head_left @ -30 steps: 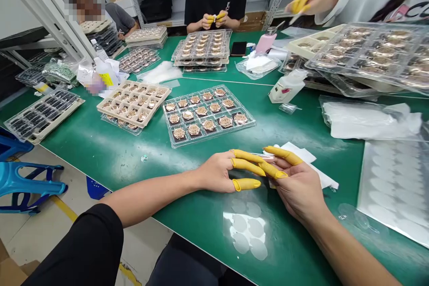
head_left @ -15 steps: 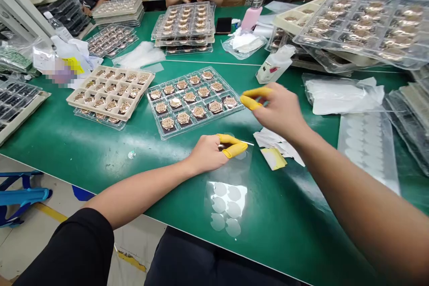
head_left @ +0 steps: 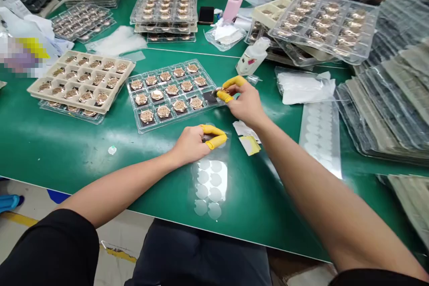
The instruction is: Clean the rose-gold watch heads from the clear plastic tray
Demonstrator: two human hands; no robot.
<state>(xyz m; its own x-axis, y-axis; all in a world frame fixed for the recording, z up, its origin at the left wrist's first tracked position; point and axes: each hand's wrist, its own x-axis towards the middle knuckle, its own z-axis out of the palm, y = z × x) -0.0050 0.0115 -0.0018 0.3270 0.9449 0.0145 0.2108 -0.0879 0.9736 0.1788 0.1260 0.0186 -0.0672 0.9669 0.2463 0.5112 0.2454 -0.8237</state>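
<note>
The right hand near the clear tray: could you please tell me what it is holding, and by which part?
The right hand pinches a small shiny sliver, too small to identify, at one end between yellow-cotted fingertips.

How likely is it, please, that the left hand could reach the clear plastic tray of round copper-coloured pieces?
Likely yes: the left hand sits just below the clear plastic tray, and only green mat lies between.
</note>
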